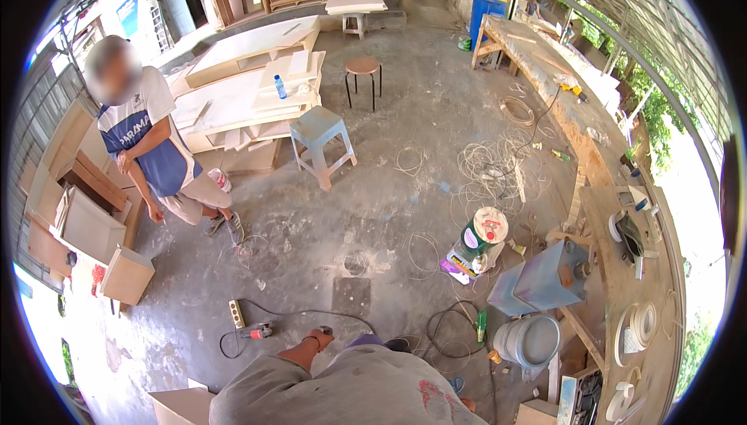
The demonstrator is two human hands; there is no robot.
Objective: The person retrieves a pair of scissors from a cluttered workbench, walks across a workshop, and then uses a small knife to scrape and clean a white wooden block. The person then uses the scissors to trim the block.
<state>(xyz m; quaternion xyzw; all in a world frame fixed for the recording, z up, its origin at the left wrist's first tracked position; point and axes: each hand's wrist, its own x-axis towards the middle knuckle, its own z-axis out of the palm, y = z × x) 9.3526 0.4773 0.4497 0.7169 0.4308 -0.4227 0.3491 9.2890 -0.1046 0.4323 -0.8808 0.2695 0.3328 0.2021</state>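
Observation:
My left hand (323, 337) hangs low in front of me, with a dark band at the wrist. It is small and foreshortened here, so its fingers and anything in them cannot be made out. Nearest to it on the floor lies a red and black angle grinder (258, 332), with a pale power strip (236, 314) beyond it and a black cable (311, 313) running past. Of my right side, only a small patch of skin shows beside my grey shirt (358, 394); the right hand itself is hidden.
A person (148, 129) stands at the left by wooden cabinet parts. Ahead are a blue-grey stool (319, 129), a round stool (362, 65) and stacked panels (249, 98). Coiled strips (498, 164), a bucket (529, 341) and a long workbench (622, 269) are on the right.

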